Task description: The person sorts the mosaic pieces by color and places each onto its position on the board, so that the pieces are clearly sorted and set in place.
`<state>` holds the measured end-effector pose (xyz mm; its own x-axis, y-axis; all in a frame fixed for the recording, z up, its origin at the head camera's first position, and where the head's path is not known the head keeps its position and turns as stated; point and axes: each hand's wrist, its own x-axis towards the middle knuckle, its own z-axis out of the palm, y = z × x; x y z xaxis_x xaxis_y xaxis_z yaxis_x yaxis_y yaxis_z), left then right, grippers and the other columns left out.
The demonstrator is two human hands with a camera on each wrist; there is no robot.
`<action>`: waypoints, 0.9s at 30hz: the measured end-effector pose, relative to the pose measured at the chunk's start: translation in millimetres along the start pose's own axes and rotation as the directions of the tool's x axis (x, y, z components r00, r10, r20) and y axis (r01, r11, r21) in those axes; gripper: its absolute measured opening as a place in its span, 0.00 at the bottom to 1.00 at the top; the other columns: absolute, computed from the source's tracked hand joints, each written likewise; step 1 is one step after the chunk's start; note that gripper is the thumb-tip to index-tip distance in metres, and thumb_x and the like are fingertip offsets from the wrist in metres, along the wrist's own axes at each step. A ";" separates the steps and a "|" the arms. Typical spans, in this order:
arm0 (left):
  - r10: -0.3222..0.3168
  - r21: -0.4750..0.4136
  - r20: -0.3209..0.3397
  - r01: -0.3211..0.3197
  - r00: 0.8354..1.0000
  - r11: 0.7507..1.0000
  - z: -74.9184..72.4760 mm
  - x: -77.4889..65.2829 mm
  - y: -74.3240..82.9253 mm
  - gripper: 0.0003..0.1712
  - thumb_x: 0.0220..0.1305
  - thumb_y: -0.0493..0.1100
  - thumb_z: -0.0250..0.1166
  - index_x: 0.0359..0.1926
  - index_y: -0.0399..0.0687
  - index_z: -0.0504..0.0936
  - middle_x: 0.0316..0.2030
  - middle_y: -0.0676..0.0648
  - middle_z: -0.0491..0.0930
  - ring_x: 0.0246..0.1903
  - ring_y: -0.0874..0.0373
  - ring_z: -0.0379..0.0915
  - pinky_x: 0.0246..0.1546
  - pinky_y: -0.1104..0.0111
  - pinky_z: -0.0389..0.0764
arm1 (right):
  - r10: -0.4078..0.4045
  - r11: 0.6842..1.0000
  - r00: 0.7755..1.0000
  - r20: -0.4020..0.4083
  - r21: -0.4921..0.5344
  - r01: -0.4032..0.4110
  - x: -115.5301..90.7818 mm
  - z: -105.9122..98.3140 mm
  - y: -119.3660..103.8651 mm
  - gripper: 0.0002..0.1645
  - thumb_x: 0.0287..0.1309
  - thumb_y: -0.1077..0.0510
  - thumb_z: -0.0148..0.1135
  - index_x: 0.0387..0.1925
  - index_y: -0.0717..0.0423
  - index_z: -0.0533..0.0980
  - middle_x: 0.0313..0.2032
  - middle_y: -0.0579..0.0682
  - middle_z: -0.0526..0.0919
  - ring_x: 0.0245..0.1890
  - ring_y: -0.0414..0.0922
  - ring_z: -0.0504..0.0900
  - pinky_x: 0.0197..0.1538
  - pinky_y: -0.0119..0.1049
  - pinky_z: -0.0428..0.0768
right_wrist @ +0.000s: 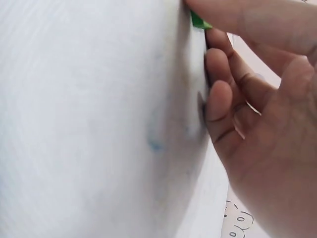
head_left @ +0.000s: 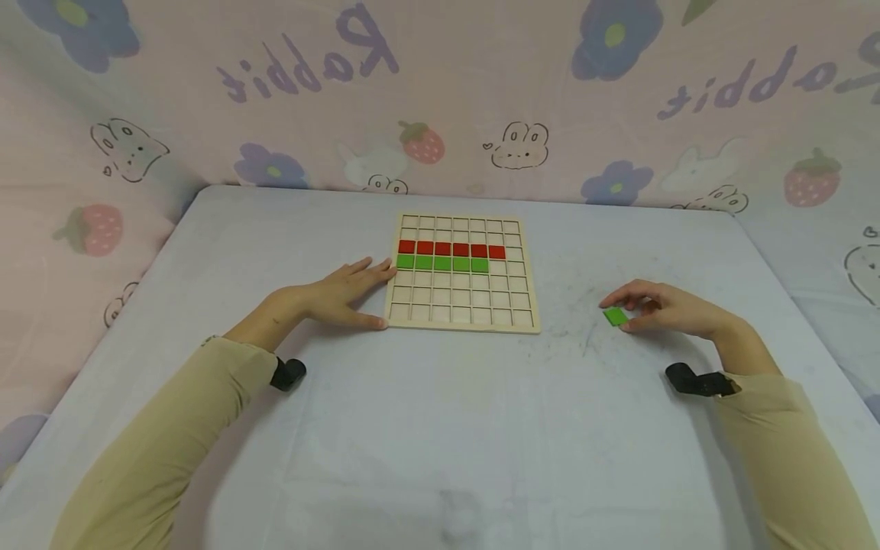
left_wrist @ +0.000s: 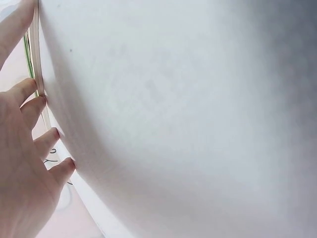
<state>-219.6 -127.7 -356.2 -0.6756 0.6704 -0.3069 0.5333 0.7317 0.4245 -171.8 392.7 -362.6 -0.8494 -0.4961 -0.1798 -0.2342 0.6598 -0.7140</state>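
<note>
A wooden grid board lies on the table in the head view. Several red square tiles fill most of its third row from the back. Below them, a row of several green tiles starts at the left edge and ends one cell shorter than the red row. My left hand rests with fingers spread against the board's left side, the thumb at its near left corner. To the right of the board, my right hand pinches a loose green tile between thumb and fingers, low over the tabletop.
A white cloth covers the table, with faint smudges right of the board. Behind it hangs a pink curtain printed with rabbits, flowers and strawberries. Each wrist wears a black camera strap.
</note>
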 end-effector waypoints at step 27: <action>-0.014 0.008 0.017 0.014 1.000 1.000 -0.8 0.5 -0.9 0.53 0.62 0.59 0.63 0.76 0.48 0.42 0.76 0.44 0.36 0.74 0.42 0.23 0.72 0.45 0.33 | 0.093 0.996 0.990 -0.110 0.006 -0.093 12.9 3.7 -1.2 0.22 0.58 0.57 0.67 0.54 0.57 0.77 0.34 0.47 0.76 0.33 0.39 0.73 0.34 0.31 0.71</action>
<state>-220.8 -128.1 -356.1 -0.6742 0.6622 -0.3270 0.5283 0.7418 0.4130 -180.8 383.4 -366.6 -0.9145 -0.3674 -0.1695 -0.1518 0.6998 -0.6980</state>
